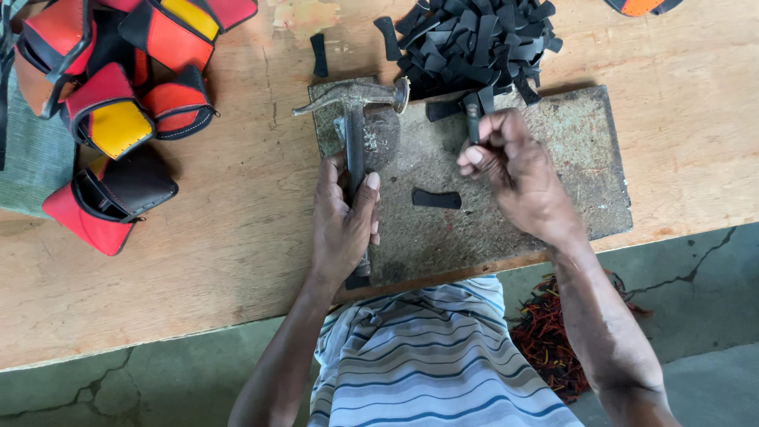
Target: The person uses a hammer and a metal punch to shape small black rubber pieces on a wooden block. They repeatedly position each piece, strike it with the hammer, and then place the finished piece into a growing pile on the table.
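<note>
Currently right hand (514, 170) pinching black strip (473, 119) upright by fingertips, just below strip pile (474, 39), over worn slab (569, 158). Left hand (341, 221) gripping hammer (356, 119) handle, head resting on slab. Likely mid-step: picking strip for pounding; next calling for laying it flat, like strip piece (436, 198) lying between hands. Strip looking short, dark, limp. Red-yellow pouches (111, 111) sitting far left on bench (237, 237).

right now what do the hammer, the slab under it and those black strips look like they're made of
Hammer: dull grey metal head and shaft, worn and unpainted, gripped by the left hand. Slab: rough, pitted, grey-brown surface, probably stone or corroded metal; hard to tell. Black strips: matte, thin and bendy, likely leather or synthetic sheet; the right hand pinches one. Workbench: bare, scuffed plywood.
</note>
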